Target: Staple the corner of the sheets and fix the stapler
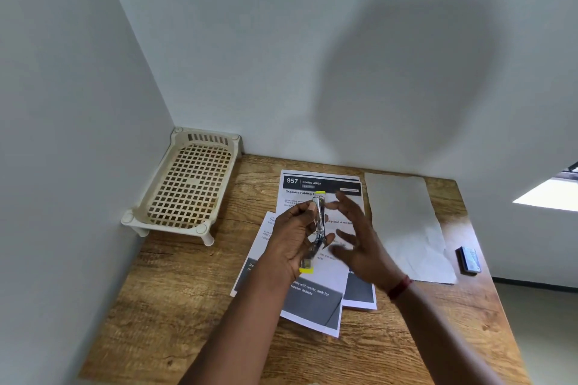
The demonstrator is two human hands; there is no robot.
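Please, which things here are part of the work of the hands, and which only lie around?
In use:
left hand, gripping the stapler
right hand, open beside it, blurred
printed sheets under both hands

Lying about:
rack in the corner
blank paper
small box near the table edge

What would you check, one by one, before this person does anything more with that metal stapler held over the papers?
1. Left hand has a firm hold on the stapler: ok, fingers are curled round it.
2. Right hand free: ok, fingers spread, holding nothing, though blurred.
3. Stapler loaded: cannot tell, the inside does not show.
4. Printed sheets squared up: not ok, they lie fanned at different angles.
5. Blank paper apart from the printed ones: ok, it lies to their right.
6. Small box safely on the table: not ok, it sits near the right edge.
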